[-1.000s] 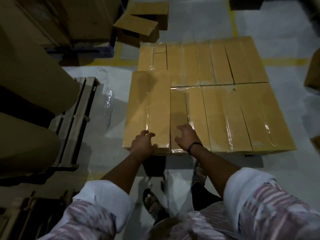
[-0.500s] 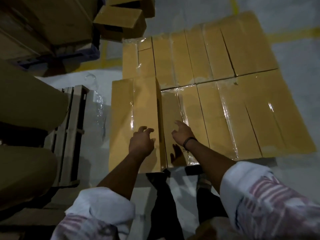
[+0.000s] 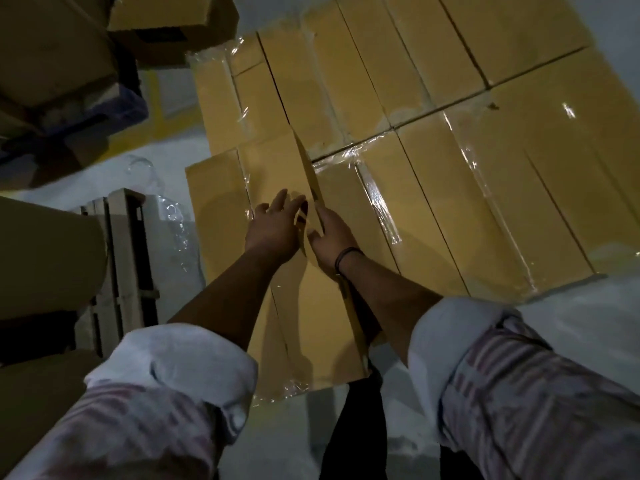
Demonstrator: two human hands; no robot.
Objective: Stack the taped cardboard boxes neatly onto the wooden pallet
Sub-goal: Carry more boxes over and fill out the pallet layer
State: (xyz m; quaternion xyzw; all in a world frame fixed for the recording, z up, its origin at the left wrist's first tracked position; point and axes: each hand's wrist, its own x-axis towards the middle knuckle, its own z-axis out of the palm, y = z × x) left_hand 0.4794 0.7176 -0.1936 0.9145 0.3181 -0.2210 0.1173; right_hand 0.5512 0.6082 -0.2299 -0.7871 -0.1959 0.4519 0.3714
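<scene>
Cardboard box [image 3: 225,216] | left grip [image 3: 273,230] flat on top, released | right grip [image 3: 334,237] against side, released

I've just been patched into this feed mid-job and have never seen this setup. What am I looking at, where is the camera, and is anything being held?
There is no machine here. A person works with bare hands, and the single picture comes from a camera worn on their head, looking down past their sleeves. Below is a flat layer of taped cardboard boxes. The left hand rests flat on top of the near-left box. The right hand presses against that box's right edge, which stands slightly higher than its neighbours. To the left lies a pale wooden pallet with clear plastic film beside it. Loose boxes sit at the top left.
</scene>
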